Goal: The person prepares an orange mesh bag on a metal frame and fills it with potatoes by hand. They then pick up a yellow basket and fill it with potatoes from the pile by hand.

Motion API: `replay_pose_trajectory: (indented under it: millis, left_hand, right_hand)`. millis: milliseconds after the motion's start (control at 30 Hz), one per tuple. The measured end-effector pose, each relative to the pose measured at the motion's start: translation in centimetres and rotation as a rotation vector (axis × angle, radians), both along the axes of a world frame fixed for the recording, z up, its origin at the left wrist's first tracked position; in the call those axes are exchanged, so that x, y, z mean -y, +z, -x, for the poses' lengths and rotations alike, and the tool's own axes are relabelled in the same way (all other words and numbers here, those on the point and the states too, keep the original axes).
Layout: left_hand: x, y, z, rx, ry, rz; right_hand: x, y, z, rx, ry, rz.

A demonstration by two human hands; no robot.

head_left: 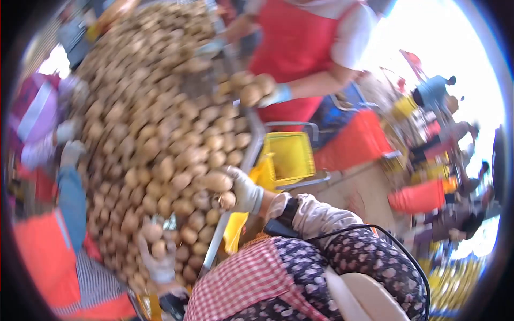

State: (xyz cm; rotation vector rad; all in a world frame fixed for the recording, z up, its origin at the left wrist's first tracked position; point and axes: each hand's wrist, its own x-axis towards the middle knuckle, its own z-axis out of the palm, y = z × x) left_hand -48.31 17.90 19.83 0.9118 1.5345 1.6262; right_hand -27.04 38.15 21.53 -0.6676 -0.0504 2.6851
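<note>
Brown, round-to-oval fruits (155, 144), kiwifruit by their look, cover a long metal-edged table in a thick layer. My right hand (246, 191), in a pale glove, is closed around kiwifruit (218, 182) at the table's near edge; a second one sits lower in the same grip. Deeper in the pile on the left is my left hand (159, 266), also gloved. Its fingers curl around a kiwifruit (159, 249), with another just beyond the fingertips. A small pale green scrap (169, 222) lies on the fruit close by. Motion blurs the view.
Across from me a person in a red apron (292, 43) holds several fruits. More workers' gloved hands (72, 152) reach in from the left. A yellow crate (289, 155) and red crates (353, 142) stand beside the metal table edge (256, 142).
</note>
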Motion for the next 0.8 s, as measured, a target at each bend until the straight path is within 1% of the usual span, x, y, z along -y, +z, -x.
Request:
replay_pose_trajectory:
  millis: [67,133,167,200,233,267,333,400,433,500,533,600,633,667,733,767,800]
  left_hand:
    - [-1.4,-0.5,-1.9,0.551,-0.220,-0.009]
    - [-3.5,-0.5,-3.6,1.094,-0.378,0.039]
    - [-5.3,0.3,-5.8,1.164,-0.338,0.088]
    - [-6.9,0.9,-7.9,1.233,-0.293,0.140]
    - [-8.1,-0.6,-8.8,1.180,-0.417,0.110]
    - [-9.4,-0.4,-10.1,1.232,-0.465,0.191]
    - [-11.7,-1.0,-12.4,1.181,-0.513,0.249]
    - [-13.5,-0.7,-14.8,1.187,-0.519,0.295]
    - [-14.3,-0.3,-15.7,1.161,-0.537,0.333]
    - [-15.7,-0.4,-17.1,1.098,-0.585,0.390]
    - [-16.2,-0.5,-17.7,1.092,-0.596,0.397]
    - [-17.2,-0.8,-18.9,1.160,-0.609,0.511]
    - [-17.6,-1.0,-19.5,1.154,-0.599,0.536]
    - [-17.9,-1.5,-20.0,1.155,-0.603,0.532]
    - [-18.5,-2.8,-20.6,1.216,-0.606,0.602]
    - [-18.9,-2.2,-21.0,1.135,-0.556,0.662]
    - [-19.1,-1.9,-21.4,1.060,-0.558,0.654]
  right_hand:
    - [-1.2,-0.9,-4.2,-0.121,0.047,-0.091]
    - [-2.1,-0.2,-9.1,-0.046,-0.058,-0.093]
    - [-2.6,-0.5,-12.0,-0.064,-0.106,-0.128]
    - [-2.9,-1.0,-14.8,-0.038,-0.184,-0.086]
    - [-2.9,-2.0,-17.2,0.032,-0.301,-0.045]
    - [-3.0,-2.4,-19.9,0.105,-0.414,0.008]
    - [-2.3,-3.6,-25.3,0.206,-0.583,0.039]
    - [-0.8,-5.4,-29.6,0.312,-0.820,0.026]
    - [-0.1,-6.2,-31.6,0.308,-0.840,0.029]
    - [1.2,-7.8,-35.2,0.419,-0.923,0.155]
    - [1.8,-9.1,-36.6,0.415,-0.936,0.158]
    - [2.4,-10.8,-38.5,0.450,-0.855,0.315]
    - [2.1,-11.3,-38.7,0.581,-0.841,0.375]
    - [1.1,-11.3,-39.1,0.581,-0.844,0.370]
    - [-1.8,-11.8,-40.1,0.688,-0.773,0.351]
    - [-4.6,-12.3,-41.4,0.586,-0.818,0.306]
    - [-8.3,-13.3,-43.3,0.281,-0.834,0.054]
